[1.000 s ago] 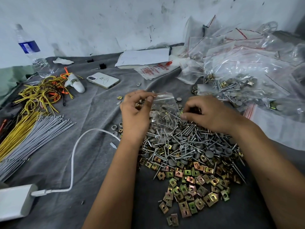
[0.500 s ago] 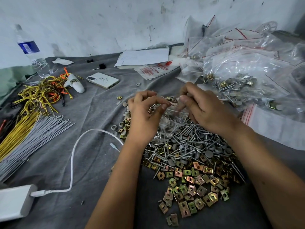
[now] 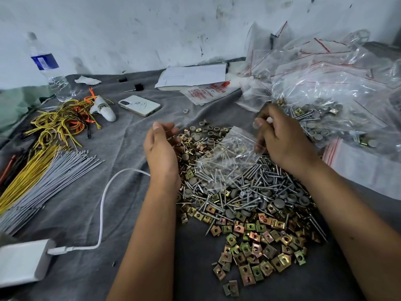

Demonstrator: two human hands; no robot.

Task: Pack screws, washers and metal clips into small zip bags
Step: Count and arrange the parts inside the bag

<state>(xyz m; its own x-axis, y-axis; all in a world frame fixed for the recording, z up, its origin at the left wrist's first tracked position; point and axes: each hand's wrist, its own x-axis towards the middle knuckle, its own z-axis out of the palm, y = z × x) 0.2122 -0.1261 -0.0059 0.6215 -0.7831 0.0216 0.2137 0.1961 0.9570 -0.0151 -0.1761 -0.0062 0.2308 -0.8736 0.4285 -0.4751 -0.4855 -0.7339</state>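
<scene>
the left hand [image 3: 161, 148] has let go of the bag [image 3: 230, 153] and drawn aside, fingers loose (it pinched the top before); the right hand [image 3: 284, 140] now holds it alone, farther right.

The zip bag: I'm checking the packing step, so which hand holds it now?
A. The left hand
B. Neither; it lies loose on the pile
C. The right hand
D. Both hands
C: the right hand pinches the zip bag at its upper edge, while the left hand is open beside it.
</scene>
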